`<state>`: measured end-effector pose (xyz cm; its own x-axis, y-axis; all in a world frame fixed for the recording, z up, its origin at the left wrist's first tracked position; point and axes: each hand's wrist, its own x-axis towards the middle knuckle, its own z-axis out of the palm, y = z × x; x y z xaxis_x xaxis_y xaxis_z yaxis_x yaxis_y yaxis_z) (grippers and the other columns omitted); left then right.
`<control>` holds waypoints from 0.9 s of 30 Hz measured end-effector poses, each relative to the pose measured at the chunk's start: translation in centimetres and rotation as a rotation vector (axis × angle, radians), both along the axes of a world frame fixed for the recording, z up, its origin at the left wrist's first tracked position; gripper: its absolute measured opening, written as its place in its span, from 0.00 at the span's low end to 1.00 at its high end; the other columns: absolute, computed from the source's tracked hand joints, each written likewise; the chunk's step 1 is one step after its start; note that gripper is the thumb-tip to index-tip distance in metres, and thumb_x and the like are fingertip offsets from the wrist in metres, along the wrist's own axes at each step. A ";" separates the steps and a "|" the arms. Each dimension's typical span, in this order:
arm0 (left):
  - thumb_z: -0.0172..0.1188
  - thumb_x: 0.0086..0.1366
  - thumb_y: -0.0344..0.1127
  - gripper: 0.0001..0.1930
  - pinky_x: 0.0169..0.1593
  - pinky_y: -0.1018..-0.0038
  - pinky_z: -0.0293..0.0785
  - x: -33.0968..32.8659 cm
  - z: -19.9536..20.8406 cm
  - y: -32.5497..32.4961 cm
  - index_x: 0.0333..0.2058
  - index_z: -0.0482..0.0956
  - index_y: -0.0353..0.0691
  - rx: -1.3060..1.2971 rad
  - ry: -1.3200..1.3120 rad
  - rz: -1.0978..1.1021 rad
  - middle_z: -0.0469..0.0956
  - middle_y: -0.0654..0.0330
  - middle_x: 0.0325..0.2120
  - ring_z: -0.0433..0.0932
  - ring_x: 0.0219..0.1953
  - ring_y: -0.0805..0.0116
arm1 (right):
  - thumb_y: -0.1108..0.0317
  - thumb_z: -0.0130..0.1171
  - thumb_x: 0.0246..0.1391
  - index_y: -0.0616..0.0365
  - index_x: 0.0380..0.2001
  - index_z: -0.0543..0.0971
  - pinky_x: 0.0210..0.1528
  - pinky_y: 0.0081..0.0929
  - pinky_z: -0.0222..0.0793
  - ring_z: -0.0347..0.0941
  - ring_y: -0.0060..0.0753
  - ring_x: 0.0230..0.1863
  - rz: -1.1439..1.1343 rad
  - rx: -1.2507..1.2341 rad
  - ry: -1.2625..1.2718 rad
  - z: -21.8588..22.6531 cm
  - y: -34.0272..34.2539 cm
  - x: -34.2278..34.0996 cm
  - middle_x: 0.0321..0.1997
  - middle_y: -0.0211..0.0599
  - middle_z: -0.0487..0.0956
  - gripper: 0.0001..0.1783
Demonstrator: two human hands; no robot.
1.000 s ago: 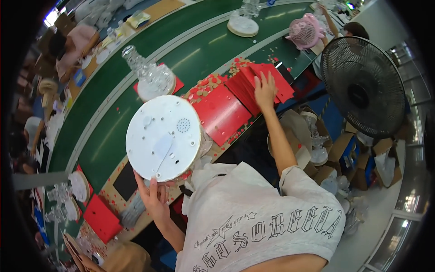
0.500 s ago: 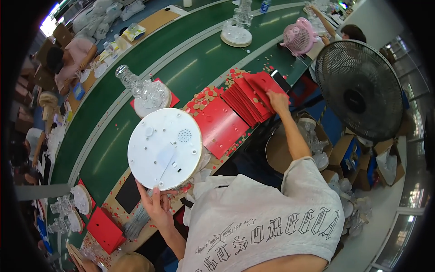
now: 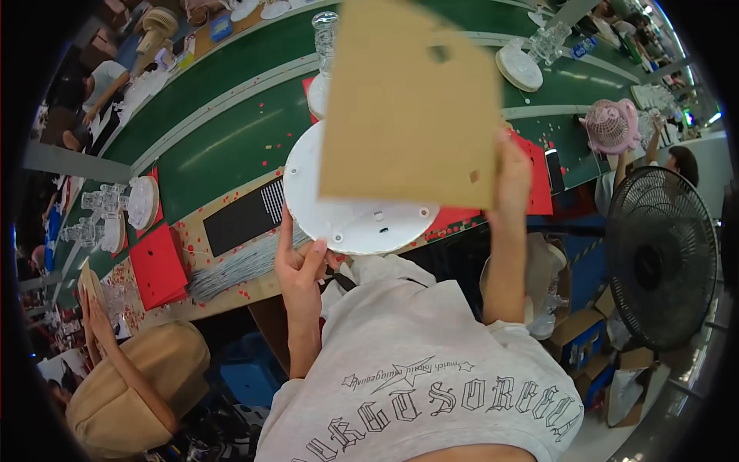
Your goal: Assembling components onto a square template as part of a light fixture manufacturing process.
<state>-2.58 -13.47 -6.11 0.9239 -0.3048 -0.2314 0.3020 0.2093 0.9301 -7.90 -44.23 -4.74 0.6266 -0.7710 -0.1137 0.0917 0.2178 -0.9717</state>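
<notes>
Head: left hand (image 3: pixel 300 273) grips stiff-looking white plastic disc (image 3: pixel 358 227) at seven o'clock; right hand (image 3: pixel 513 175), light-looking tan cardboard square (image 3: pixel 408 115) at four.

Flat tan sheet (image 3: pixel 408 115) w/ holes, held up, hides pt. of wht rnd base (image 3: pixel 362 223).

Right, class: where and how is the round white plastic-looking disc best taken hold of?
I'd suggest the near-left rim of the disc, approached from the person's left, thumb above, fingers beneath: its broad face is flat, and the large tan cardboard sheet hides its far right part. The left hand has its grip there.
</notes>
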 end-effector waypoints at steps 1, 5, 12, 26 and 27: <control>0.57 0.68 0.26 0.41 0.22 0.85 0.56 -0.2 -0.5 0.2 0.74 0.46 0.35 -0.064 0.029 0.016 0.80 0.63 0.21 0.74 0.20 0.80 | 0.63 0.52 0.71 0.66 0.51 0.80 0.44 0.22 0.73 0.78 0.20 0.42 0.099 -0.031 -0.009 -0.2 2.0 0.8 0.45 0.34 0.83 0.17; 0.44 0.77 0.49 0.32 0.20 0.80 0.58 -0.6 -0.6 -0.1 0.71 0.58 0.34 -0.250 0.112 0.105 0.80 0.62 0.26 0.70 0.18 0.79 | 0.67 0.58 0.67 0.66 0.67 0.69 0.40 0.21 0.74 0.80 0.20 0.35 0.283 -0.063 0.115 -0.4 4.7 0.9 0.36 0.34 0.86 0.28; 0.39 0.76 0.54 0.33 0.20 0.82 0.57 0.0 0.3 -1.3 0.69 0.61 0.34 -0.417 0.432 0.552 0.81 0.64 0.33 0.67 0.18 0.82 | 0.59 0.62 0.63 0.57 0.67 0.70 0.29 0.27 0.66 0.71 0.17 0.21 0.372 -0.576 0.517 0.5 4.8 0.1 0.18 0.41 0.78 0.32; 0.62 0.62 0.32 0.44 0.42 0.76 0.77 0.6 1.9 1.5 0.73 0.49 0.35 0.180 0.086 -0.104 0.75 0.52 0.54 0.79 0.37 0.71 | 0.60 0.66 0.59 0.56 0.67 0.71 0.21 0.24 0.55 0.57 0.14 0.16 0.325 -0.539 0.436 -0.3 4.8 -0.2 0.11 0.30 0.64 0.34; 0.62 0.62 0.32 0.44 0.42 0.76 0.77 1.2 1.8 1.7 0.73 0.49 0.35 0.180 0.085 -0.098 0.75 0.52 0.54 0.79 0.37 0.71 | 0.61 0.67 0.58 0.57 0.67 0.71 0.20 0.25 0.53 0.55 0.14 0.15 0.321 -0.503 0.384 -0.5 5.1 -0.2 0.11 0.29 0.62 0.35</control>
